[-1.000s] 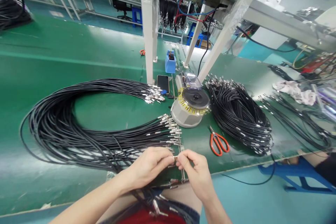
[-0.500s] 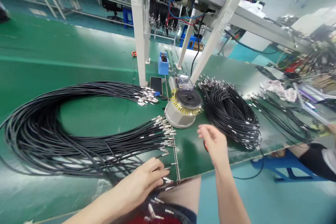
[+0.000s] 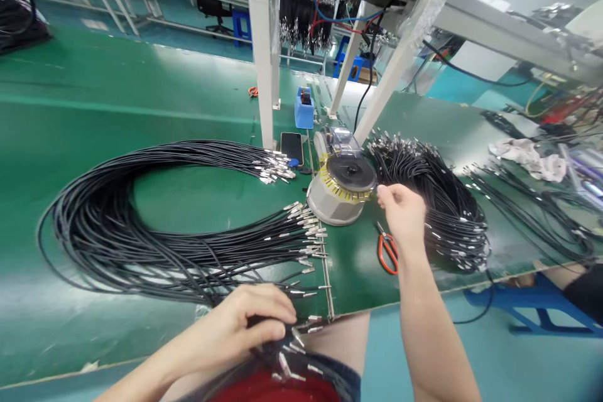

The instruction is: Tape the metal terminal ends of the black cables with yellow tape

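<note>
My left hand (image 3: 257,320) is curled over black cables with metal ends (image 3: 294,342) at the table's front edge, above my lap. Its fingers partly hide them. My right hand (image 3: 401,210) is closed in a pinch beside a round label dispenser (image 3: 335,207). Its fingertips are at the ring of yellow tabs around the black disc; whether a tab is between them is too small to tell. Orange-handled pliers (image 3: 387,254) lie just below that hand. A large looped bundle of black cables (image 3: 108,226) spreads over the table on the left, its metal ends facing the dispenser.
Another coiled cable bundle (image 3: 414,182) lies right of the dispenser, with loose cables (image 3: 532,207) farther right. Behind are a phone (image 3: 292,147), a blue tape dispenser (image 3: 304,110) and white frame posts (image 3: 262,63). A blue stool (image 3: 532,308) and part of a person appear at right.
My right hand has moved up to the dispenser's tabs and closed into a pinch, uncovering the pliers. My left hand has shifted slightly toward the front edge. The view has turned slightly left.
</note>
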A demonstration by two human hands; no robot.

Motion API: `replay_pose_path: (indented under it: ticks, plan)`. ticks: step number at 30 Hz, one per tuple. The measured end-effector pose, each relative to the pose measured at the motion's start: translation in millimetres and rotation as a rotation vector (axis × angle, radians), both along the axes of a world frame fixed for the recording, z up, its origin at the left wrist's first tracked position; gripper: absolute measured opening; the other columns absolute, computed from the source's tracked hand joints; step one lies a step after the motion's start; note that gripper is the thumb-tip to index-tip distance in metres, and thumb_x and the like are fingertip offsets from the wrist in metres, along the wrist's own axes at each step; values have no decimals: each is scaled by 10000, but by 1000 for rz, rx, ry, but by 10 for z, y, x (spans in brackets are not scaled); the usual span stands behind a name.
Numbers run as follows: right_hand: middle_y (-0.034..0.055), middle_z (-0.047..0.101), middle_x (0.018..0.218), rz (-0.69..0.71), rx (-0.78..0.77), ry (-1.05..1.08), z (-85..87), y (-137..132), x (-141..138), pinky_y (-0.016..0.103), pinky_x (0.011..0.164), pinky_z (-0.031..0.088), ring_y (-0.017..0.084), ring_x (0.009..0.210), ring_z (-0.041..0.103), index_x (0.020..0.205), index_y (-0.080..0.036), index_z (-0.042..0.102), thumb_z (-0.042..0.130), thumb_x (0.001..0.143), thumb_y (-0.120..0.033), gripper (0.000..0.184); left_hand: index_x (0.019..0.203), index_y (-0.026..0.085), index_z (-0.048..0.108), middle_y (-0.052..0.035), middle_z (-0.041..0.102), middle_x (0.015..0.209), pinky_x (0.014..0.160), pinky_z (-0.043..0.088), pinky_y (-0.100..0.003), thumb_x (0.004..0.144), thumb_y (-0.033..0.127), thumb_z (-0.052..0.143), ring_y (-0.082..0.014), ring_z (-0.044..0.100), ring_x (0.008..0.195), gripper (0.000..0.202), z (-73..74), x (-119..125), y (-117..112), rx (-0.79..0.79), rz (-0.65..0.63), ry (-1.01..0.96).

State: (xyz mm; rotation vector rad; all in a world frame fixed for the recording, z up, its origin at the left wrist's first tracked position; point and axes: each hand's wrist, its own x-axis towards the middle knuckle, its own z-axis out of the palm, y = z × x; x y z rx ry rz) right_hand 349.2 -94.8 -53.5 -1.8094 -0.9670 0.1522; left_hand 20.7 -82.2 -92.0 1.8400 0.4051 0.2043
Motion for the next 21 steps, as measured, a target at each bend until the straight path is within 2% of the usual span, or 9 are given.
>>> replay_pose_path:
  ticks: [2,4,6,9,12,15,18,21]
  plan:
    - [23,652,639,18,35,23,17,-165,-171,276,621,467,166,620,593,694,-162,662,638,823,-368,244,979,230,735,-27,706,965,811,494,-259,953,296,541,-169,649,886,206,-43,47,108,126,95,43]
    - [30,680,707,182,1,79,-37,-328,-389,280,664,484,180,690,623,732,-171,682,630,839,-337,204,932,201,712,-33,692,914,806,485,-281,975,268,488,-176,640,856,238,-125,165,196,319,207,149]
    - [38,706,802,373,-84,138,-182,-463,-602,286,702,500,188,749,646,813,-182,706,602,865,-305,169,909,177,692,-52,666,894,787,483,-312,971,244,477,-199,627,842,233,-222,319,230,526,277,283]
    - [38,730,872,464,-190,229,-490,-605,-840,300,728,526,191,760,676,921,-199,715,562,883,-236,161,856,164,671,-66,630,882,730,479,-327,945,230,516,-231,601,840,191,-315,482,179,733,221,380]
    - [25,742,893,504,-268,209,-742,-682,-992,324,772,536,195,783,684,1046,-228,698,535,875,-144,250,802,180,656,-46,621,905,726,464,-300,945,203,524,-215,588,855,195,-301,468,90,725,67,305]
    - [27,715,1005,523,-271,13,-876,-683,-1110,362,841,515,210,886,648,1208,-272,630,545,839,-63,432,809,203,645,-6,632,853,704,455,-254,960,195,507,-170,602,792,205,-265,355,50,564,-33,252]
    - [56,683,1077,490,-241,-163,-942,-615,-1184,388,875,490,238,975,600,1293,-265,562,561,842,-53,499,900,207,624,5,629,843,690,462,-246,967,200,493,-156,614,747,148,-311,292,70,498,72,269]
    - [63,693,946,460,-238,-250,-960,-547,-1209,388,828,485,245,899,597,1256,-225,581,539,874,-76,412,1036,209,610,-26,613,969,696,475,-263,940,188,532,-179,621,816,126,-419,327,120,618,212,280]
